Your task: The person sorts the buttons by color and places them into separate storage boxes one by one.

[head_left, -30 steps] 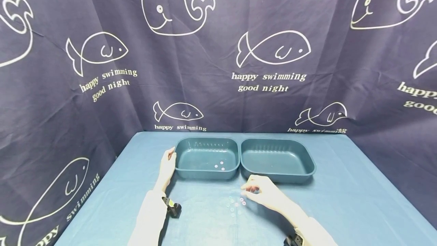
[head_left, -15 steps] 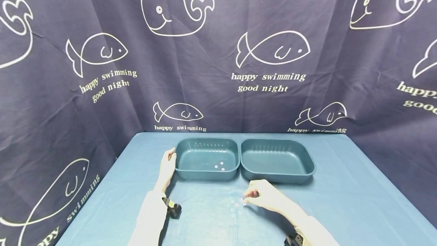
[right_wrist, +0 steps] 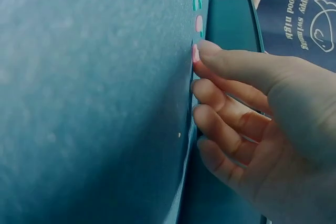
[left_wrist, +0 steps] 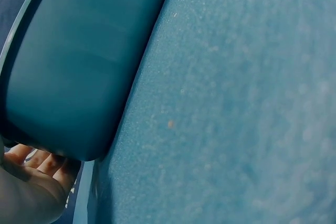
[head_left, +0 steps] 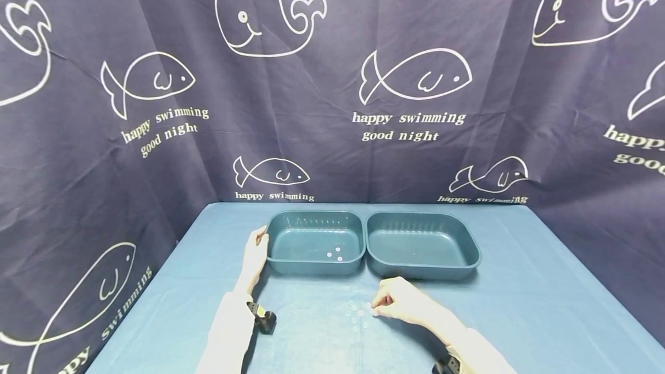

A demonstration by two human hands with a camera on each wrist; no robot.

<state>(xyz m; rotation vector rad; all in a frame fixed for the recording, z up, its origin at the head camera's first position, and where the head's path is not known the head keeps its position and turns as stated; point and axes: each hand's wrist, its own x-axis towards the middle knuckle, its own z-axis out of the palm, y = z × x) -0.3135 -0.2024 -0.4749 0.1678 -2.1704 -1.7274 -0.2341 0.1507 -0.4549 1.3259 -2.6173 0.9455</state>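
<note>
My right hand [head_left: 402,303] is low over the table in front of the right bin. In the right wrist view, its thumb and index finger pinch a small pink round piece [right_wrist: 196,54], while the other fingers curl loosely. Several more small round pieces, pale green [head_left: 354,321] and pink [head_left: 361,313], lie just left of those fingertips. At the left end of the left teal bin [head_left: 316,268], my left hand [head_left: 254,253] grips the rim and end wall. Three small pinkish-white pieces [head_left: 329,255] lie inside that bin.
Beside the left bin stands a matching right teal bin [head_left: 423,272], their ends nearly touching. A blue cloth [head_left: 312,339] covers the table. Dark curtains [head_left: 332,91] with white whale and fish drawings hang behind and at the sides.
My right hand has come down slightly toward the table; its thumb and index finger, apart earlier, have come together on a pink piece. The left hand keeps its place on the left bin.
</note>
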